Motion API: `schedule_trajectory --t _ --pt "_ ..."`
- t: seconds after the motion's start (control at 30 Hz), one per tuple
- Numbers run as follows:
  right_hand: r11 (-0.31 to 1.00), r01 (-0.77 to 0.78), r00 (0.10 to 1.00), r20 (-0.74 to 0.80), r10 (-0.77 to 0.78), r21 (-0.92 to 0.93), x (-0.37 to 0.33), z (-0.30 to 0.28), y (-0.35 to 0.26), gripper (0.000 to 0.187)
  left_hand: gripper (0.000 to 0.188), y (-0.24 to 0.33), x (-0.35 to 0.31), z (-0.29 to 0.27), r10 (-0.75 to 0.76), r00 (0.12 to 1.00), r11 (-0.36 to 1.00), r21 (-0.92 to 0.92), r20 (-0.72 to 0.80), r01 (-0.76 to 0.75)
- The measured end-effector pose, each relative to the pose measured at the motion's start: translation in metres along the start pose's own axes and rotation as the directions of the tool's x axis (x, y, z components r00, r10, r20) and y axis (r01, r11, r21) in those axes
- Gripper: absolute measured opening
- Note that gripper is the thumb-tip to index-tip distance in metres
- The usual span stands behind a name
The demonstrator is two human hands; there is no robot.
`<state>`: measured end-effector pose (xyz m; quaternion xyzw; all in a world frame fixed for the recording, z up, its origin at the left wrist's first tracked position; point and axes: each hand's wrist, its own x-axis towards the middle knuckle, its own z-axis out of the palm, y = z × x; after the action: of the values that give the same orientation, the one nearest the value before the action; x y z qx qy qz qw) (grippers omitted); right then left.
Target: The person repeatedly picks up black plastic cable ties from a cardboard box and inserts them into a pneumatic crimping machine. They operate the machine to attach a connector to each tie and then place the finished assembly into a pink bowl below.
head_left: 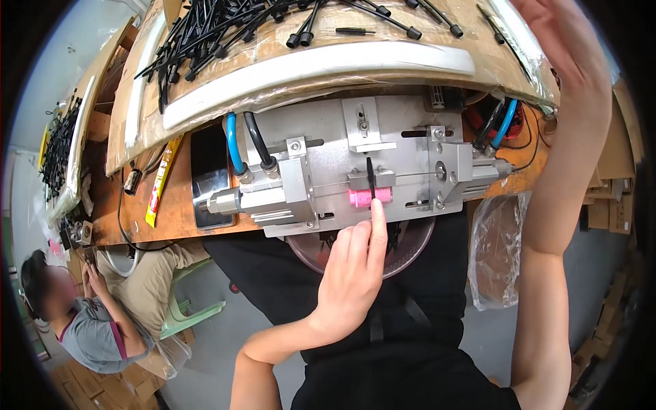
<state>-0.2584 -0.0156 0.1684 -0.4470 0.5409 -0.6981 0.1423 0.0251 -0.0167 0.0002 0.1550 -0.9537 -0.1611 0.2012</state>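
My left hand reaches up to the middle of a metal fixture. Its index fingertip lies on the lower end of a thin black plastic rod, the other fingers are curled in, and the thumb is hidden. The rod lies across a bright pink block and a small metal holder between two cylinders. Raised at the top right, my right hand is beside the right end of the cardboard-covered board; it is blurred and partly cut off, so its fingers are unclear.
Many black rods lie heaped on the cardboard-covered board, edged with white foam. Blue hoses join the fixture. A phone lies left of it. A pink-tinted bowl sits below. Another person sits at left.
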Motion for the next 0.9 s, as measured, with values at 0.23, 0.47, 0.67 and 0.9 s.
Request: schedule_trajectory --t 0.23,0.47,0.67,0.9 --pt "0.964 0.134 0.991 0.015 -0.134 -0.228 -0.065 -0.021 -0.013 0.016 0.071 0.0 0.012 -0.008 0.033 0.995 0.995 0.089 0.099 -0.042" --pt "0.847 0.19 0.974 0.204 -0.099 -0.496 -0.206 0.044 0.034 0.053 0.064 -0.026 0.049 -0.047 0.078 0.994 0.996 -0.037 -0.075 -0.081" --pt "0.751 0.212 0.96 0.276 -0.041 -0.625 -0.241 0.068 0.071 0.065 0.021 -0.06 0.159 -0.103 0.126 0.963 0.974 0.215 -0.236 -0.075" --pt "0.736 0.179 0.956 0.293 0.027 -0.653 -0.232 0.071 0.074 0.061 0.009 -0.08 0.189 -0.121 0.094 0.992 0.995 -0.034 -0.083 -0.097"
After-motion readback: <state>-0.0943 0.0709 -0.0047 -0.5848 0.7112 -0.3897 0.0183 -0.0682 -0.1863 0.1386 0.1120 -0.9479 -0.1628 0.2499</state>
